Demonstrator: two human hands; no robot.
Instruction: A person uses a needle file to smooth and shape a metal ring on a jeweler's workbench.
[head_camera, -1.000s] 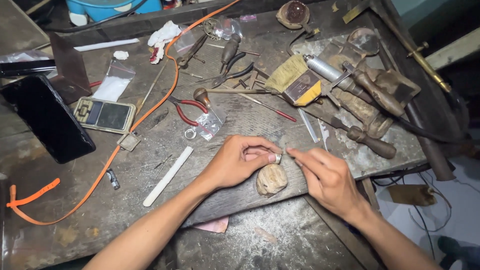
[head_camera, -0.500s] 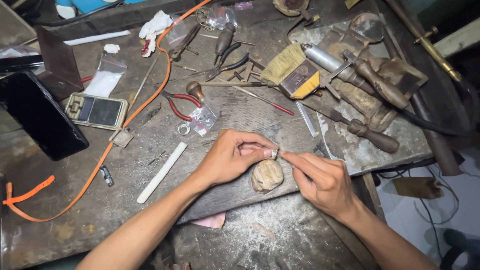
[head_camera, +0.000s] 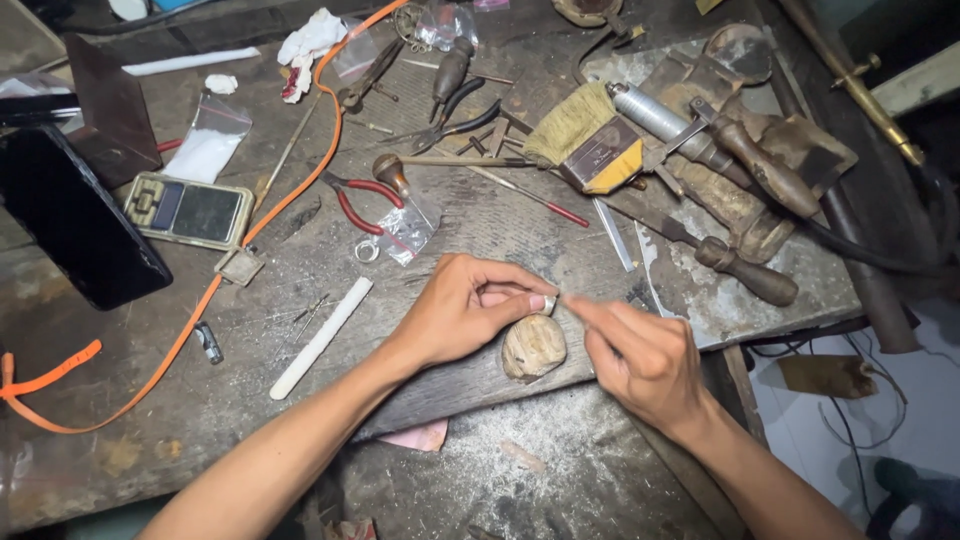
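Left hand (head_camera: 462, 312) curled, fingertips pinching small silver ring (head_camera: 549, 304), braced over rounded wooden peg (head_camera: 533, 346) at counter (head_camera: 480, 230) edge

Right hand (head_camera: 640, 352) closed round thin tool, tip touching ring; tool itself too small to tell

Judgement: keep ring pressed firm against peg, short light strokes, wrists resting on counter edge, turn ring little by little

Beyond left hand: white stick (head_camera: 320, 337), red-handled pliers (head_camera: 362, 200), pocket scale (head_camera: 188, 211); above right hand: flat brush (head_camera: 588, 140), wooden-handled tools

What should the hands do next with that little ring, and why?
Probably steady the small ring on the rounded wooden peg: the left hand pinches it there, and the right hand points a thin tool at it.
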